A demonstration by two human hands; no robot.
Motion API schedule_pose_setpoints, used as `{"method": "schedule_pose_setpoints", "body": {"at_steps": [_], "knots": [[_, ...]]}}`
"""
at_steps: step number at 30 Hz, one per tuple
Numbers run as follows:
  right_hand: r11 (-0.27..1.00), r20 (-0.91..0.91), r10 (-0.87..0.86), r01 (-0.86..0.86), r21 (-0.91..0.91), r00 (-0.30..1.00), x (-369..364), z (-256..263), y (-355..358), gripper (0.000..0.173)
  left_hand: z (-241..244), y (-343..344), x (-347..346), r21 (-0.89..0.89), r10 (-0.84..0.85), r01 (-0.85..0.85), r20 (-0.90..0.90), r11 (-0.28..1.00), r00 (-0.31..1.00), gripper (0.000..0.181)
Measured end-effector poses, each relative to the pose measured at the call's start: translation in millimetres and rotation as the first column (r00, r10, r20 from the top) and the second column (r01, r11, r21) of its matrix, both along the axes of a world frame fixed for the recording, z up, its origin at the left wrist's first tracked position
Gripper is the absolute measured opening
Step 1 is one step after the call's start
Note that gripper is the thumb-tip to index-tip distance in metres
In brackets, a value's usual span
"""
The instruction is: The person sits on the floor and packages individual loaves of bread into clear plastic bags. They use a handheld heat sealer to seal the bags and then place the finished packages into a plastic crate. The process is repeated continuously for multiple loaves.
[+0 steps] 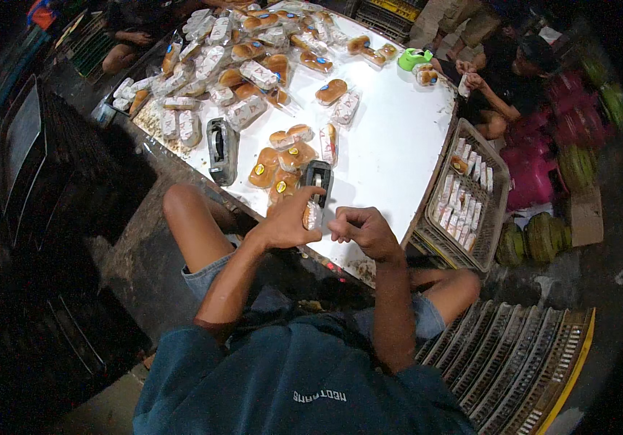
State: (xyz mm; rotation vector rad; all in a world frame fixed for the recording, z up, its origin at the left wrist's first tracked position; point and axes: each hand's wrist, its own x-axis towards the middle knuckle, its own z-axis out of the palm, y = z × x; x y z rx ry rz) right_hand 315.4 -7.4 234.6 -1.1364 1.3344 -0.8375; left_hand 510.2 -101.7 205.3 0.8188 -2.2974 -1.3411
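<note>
My left hand (288, 222) grips a small bread packet (312, 215) in printed clear wrap at the table's near edge. Just beyond it stands a black tape dispenser (319, 176), partly hidden by my fingers. To the right of the packet, apart from it, my right hand (367, 228) is closed with thumb and fingertips together; no object shows between them. Several bagged buns with yellow stickers (280, 168) lie left of the dispenser. A second tape dispenser (222, 152) sits farther left. Behind it, wrapped buns and rolls (246, 60) are heaped on the white tabletop (387, 141).
A plastic crate (499, 217) holding rows of wrapped packets stands against the table's right edge. Beyond it a person (499, 81) handles a packet near a green tape dispenser (414, 58). Another person's hand (136, 38) shows at upper left. Stacked crates (507, 364) are at lower right.
</note>
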Motion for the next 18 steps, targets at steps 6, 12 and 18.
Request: {"method": "schedule_pose_setpoints", "body": {"at_steps": [6, 12, 18], "knots": [[0.981, 0.296, 0.048, 0.01, -0.192, 0.954, -7.7, -93.2, 7.5, 0.079, -20.7, 27.9, -8.7, 0.391, -0.137, 0.346, -0.471, 0.853, 0.871, 0.074], [0.991, 0.422, -0.133, 0.122, 0.053, 0.897, 6.4, -141.1, 35.8, 0.056, -30.0, 51.4, -5.7, 0.595, 0.296, 0.112, -0.545, 0.796, 0.785, 0.047], [0.759, 0.038, -0.617, 0.607, -0.236, 0.786, -18.6, -119.1, -20.2, 0.035, -0.3, 34.0, 35.2, -0.002, 0.535, -0.588, -0.414, 0.809, 0.736, 0.05]]}}
